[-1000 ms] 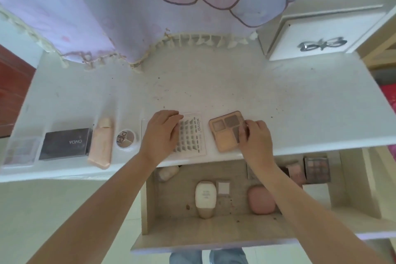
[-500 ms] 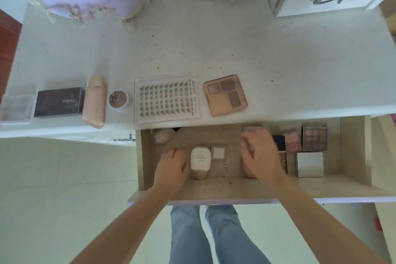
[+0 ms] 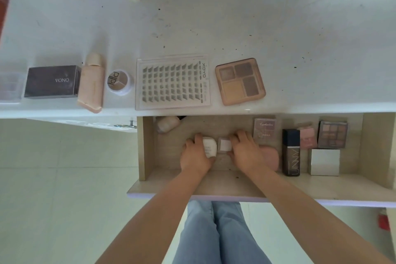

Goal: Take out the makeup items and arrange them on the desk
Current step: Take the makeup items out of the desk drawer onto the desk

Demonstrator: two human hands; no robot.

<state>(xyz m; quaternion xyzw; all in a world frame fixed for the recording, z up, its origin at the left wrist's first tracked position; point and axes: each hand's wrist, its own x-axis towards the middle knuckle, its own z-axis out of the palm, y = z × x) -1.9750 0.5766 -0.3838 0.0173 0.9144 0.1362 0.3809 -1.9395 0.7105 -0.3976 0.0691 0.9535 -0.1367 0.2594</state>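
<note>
On the white desk (image 3: 214,28), a dark VONO box (image 3: 51,81), peach tube (image 3: 91,83), round pot (image 3: 119,81), clear lash tray (image 3: 172,82) and tan four-pan palette (image 3: 240,81) run left to right behind the open wooden drawer (image 3: 214,182).

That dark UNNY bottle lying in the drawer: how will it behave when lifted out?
The UNNY bottle looks rigid and squared, so it probably won't roll. Its glossy sides may be slippery. If glass, likely heavy for its size and breakable.
</note>
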